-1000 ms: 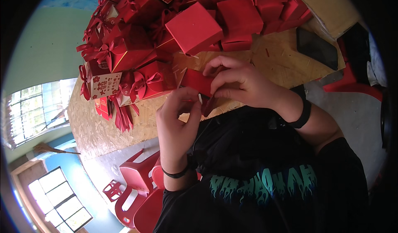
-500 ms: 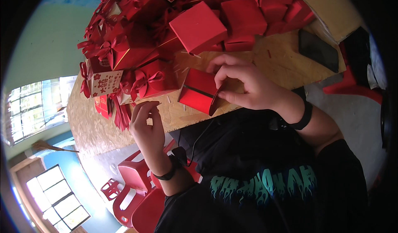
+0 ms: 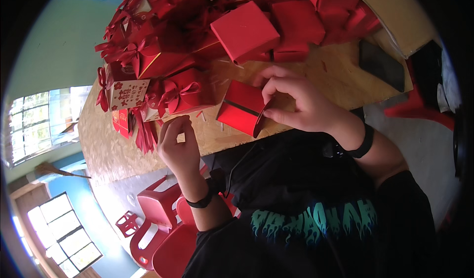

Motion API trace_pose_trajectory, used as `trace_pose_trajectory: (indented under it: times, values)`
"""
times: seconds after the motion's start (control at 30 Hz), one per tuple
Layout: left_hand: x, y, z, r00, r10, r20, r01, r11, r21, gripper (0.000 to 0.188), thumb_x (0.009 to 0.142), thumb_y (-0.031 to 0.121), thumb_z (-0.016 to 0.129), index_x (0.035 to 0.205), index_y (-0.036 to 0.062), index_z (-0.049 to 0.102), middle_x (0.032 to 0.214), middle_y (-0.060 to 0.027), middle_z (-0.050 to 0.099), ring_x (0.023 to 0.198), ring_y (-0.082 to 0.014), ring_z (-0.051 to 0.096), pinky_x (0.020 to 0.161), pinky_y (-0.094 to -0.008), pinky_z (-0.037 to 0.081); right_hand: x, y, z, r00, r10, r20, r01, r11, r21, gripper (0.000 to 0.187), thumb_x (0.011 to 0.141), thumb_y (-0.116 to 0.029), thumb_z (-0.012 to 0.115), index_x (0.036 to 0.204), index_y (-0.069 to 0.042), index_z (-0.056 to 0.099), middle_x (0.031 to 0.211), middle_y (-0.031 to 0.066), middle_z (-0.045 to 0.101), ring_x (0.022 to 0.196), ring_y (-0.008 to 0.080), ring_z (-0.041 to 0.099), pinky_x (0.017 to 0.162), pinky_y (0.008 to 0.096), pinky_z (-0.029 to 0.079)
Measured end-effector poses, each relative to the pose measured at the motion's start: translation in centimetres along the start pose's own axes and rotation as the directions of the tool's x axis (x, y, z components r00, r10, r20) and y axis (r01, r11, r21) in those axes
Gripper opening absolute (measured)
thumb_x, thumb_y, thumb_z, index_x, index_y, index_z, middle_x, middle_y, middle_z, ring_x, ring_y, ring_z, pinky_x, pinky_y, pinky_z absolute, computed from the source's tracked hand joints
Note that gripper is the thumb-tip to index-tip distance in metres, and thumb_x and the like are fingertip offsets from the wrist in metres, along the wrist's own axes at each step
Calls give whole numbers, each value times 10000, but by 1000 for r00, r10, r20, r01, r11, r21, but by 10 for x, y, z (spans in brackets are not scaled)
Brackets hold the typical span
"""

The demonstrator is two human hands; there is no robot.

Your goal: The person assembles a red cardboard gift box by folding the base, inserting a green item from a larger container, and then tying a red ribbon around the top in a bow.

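Only right hand (image 3: pixel 301 102) pinches box (image 3: pixel 242 107) edge.

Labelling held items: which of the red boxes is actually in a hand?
The red box at the table's near edge, gripped by the right hand; others sit piled behind, untouched.

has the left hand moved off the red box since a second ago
Yes. The left hand has let go of the red box and drawn left and nearer the table edge; the right hand holds it.
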State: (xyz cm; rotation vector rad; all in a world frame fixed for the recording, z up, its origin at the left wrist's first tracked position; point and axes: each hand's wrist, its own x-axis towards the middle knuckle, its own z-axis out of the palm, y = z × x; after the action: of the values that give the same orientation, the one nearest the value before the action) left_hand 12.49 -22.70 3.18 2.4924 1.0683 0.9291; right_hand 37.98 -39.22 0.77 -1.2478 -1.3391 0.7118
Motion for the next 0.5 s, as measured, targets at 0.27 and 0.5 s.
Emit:
trace_pose_trajectory:
  times: [0.27, 0.5]
  values:
    - [7, -75, -35, 945, -319, -79, 328, 928, 178, 177, 918, 212, 772, 1027, 73, 772, 743, -59, 714, 577, -181, 637, 574, -338, 495, 0, -4, -1, 999, 51, 8, -51, 999, 18, 199, 846, -37, 751, 985, -67, 611, 1264, 110, 610, 1174, 260, 606, 1023, 386, 463]
    - [-14, -181, -67, 931, -355, -90, 362, 853, 377, 340, 932, 291, 742, 1146, 28, 731, 1138, -185, 733, 1085, -366, 689, 949, -453, 531, 1, -4, -2, 997, 75, 22, -76, 996, 54, 203, 847, -11, 741, 975, -63, 593, 1266, 126, 598, 1151, 241, 604, 1001, 365, 469]
